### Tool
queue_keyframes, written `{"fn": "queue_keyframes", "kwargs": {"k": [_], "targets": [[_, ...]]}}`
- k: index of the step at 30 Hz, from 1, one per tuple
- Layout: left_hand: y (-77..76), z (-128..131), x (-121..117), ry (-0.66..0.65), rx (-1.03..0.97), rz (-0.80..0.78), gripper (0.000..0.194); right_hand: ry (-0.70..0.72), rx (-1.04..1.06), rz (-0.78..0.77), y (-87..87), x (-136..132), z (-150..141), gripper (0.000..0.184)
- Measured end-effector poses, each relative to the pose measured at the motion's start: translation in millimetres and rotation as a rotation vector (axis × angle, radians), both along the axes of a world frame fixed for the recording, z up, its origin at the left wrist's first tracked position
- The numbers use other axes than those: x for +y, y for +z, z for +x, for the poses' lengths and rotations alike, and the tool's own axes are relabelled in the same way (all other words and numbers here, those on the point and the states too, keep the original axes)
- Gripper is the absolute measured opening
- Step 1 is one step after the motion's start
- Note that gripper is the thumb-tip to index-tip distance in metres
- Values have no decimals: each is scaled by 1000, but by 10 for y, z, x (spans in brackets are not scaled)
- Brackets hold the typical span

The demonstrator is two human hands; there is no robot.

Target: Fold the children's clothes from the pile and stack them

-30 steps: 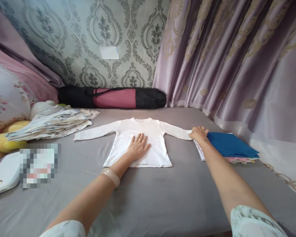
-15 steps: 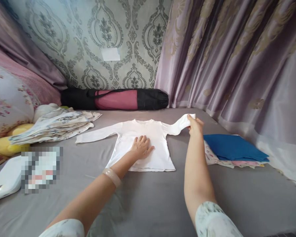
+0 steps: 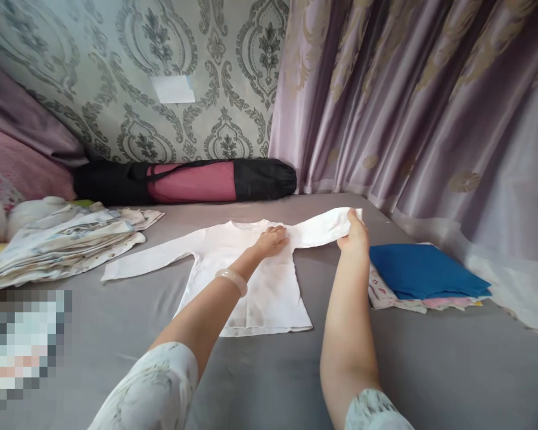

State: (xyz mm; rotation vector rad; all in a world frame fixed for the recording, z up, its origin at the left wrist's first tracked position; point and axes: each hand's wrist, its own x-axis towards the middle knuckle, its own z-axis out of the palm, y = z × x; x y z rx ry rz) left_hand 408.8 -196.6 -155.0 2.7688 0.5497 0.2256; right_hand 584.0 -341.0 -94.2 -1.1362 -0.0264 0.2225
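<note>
A small white long-sleeved shirt lies spread on the grey bed sheet, its neckline toward the wall. My left hand rests flat on the shirt's upper right chest, near the shoulder, with the fingers stretched out. At the right, my right hand grips the cuff end of the right sleeve, the thumb on top and the other fingers mostly hidden. That sleeve is drawn out straight to the side. The left sleeve lies stretched out on the sheet, untouched.
Folded clothes with a blue piece on top lie right of my right arm. A pile of pale cloths is at the left, beside a blurred-out object. A black and pink rolled bag lies along the wall; curtains hang at the right.
My left hand has slid from the middle of the shirt up to its right shoulder area. The right sleeve, bent before, is now straighter in my right hand. The view has shifted right.
</note>
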Motion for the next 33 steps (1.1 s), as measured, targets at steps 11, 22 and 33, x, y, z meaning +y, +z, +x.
{"fn": "queue_keyframes", "kwargs": {"k": [11, 22, 33], "targets": [[132, 210, 162, 23, 205, -39, 80, 283, 17, 176, 161, 57, -148, 25], [271, 336, 250, 1, 277, -71, 89, 486, 337, 373, 209, 724, -769, 17], [208, -139, 235, 261, -197, -431, 58, 397, 302, 368, 88, 1000, -1016, 15]]}}
